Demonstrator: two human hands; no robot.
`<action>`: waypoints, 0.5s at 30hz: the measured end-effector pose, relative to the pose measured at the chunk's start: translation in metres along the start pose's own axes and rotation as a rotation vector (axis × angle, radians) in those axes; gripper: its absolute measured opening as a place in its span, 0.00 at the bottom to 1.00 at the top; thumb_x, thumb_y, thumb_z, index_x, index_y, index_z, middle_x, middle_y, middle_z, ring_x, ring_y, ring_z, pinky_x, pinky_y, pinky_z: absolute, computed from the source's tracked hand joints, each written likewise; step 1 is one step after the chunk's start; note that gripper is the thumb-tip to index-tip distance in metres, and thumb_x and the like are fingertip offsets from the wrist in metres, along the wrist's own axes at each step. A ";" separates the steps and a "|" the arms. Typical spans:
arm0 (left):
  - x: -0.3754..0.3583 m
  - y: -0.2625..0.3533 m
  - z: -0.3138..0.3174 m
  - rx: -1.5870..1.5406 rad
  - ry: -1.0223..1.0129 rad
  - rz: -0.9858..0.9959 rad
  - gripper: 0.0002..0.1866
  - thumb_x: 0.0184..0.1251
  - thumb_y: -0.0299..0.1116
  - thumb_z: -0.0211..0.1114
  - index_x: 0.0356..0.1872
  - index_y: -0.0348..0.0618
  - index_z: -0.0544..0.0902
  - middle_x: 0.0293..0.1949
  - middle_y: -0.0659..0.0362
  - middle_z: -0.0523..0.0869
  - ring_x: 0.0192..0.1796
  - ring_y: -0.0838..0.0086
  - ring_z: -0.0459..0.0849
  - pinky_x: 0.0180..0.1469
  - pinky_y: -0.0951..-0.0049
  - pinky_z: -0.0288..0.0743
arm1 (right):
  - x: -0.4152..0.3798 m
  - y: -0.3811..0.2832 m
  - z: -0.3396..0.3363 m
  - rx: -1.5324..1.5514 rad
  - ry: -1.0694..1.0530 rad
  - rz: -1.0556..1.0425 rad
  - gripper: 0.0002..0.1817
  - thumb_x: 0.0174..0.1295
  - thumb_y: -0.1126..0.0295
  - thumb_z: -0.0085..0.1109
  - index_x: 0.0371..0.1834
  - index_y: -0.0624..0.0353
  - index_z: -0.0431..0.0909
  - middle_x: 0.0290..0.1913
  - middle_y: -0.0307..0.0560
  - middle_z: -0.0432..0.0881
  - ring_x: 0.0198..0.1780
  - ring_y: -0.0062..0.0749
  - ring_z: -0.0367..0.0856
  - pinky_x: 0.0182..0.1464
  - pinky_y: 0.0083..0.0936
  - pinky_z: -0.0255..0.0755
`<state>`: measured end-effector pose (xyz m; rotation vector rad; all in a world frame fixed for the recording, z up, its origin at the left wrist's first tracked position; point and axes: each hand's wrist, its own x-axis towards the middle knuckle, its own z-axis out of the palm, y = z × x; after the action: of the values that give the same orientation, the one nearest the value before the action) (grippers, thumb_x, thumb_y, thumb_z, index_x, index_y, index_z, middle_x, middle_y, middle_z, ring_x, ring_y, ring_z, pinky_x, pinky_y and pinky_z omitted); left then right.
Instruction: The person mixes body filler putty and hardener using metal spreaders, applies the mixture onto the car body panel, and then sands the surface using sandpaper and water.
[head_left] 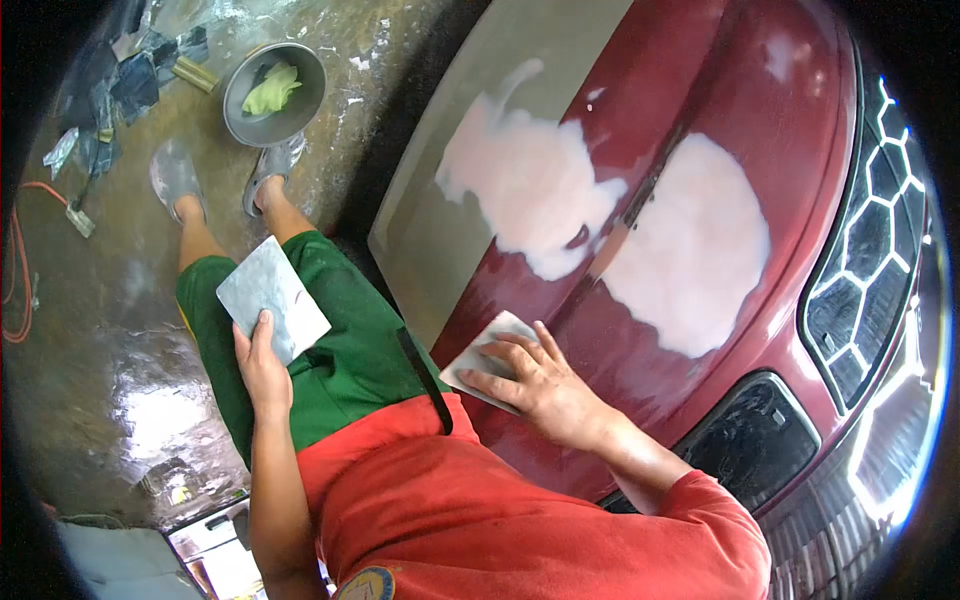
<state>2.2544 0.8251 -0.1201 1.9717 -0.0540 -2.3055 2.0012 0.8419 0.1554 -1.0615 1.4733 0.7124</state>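
My left hand (264,375) grips a pale grey, smeared rectangular sheet (282,290) by its lower edge, thumb on top, in front of my green shorts. With fingers spread over it, my right hand (540,385) holds a small flat grey pad with a pale edge (500,335) against the side of the dark red car panel (520,440). Beyond that hand, two pinkish-white filler patches lie on the panel: an irregular one (530,185) and a rounded one (695,250). The first patch reaches onto a grey-beige strip (440,260).
A metal bowl (240,105) with a yellow-green cloth (272,90) stands on the wet floor by my feet. Dark scraps (135,85) lie beyond it. An orange cord (18,270) with a plug runs at the far left. Car windows (745,435) are at the right.
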 end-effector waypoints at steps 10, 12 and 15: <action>-0.076 0.031 0.076 -0.345 -0.242 -0.215 0.20 0.74 0.29 0.59 0.64 0.39 0.72 0.58 0.56 0.80 0.58 0.68 0.81 0.62 0.66 0.74 | 0.047 -0.002 0.009 0.738 0.503 -0.286 0.40 0.53 0.85 0.66 0.72 0.48 0.69 0.70 0.56 0.65 0.72 0.57 0.65 0.72 0.52 0.61; -0.089 0.043 0.089 -0.369 -0.226 -0.282 0.19 0.74 0.29 0.58 0.63 0.40 0.72 0.56 0.56 0.80 0.57 0.68 0.81 0.60 0.65 0.75 | 0.051 -0.016 0.005 0.747 0.461 -0.391 0.41 0.49 0.86 0.69 0.70 0.47 0.71 0.70 0.57 0.64 0.74 0.61 0.62 0.72 0.55 0.60; -0.095 0.044 0.088 -0.385 -0.199 -0.284 0.18 0.74 0.29 0.58 0.62 0.40 0.72 0.55 0.53 0.81 0.57 0.64 0.82 0.61 0.63 0.76 | 0.056 -0.025 0.007 0.574 0.414 -0.427 0.38 0.47 0.84 0.71 0.65 0.45 0.76 0.67 0.58 0.65 0.73 0.62 0.62 0.71 0.52 0.65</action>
<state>2.1844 0.7873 -0.0081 1.6426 0.6424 -2.4364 2.0290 0.8252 0.1025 -1.0460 1.5836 -0.2447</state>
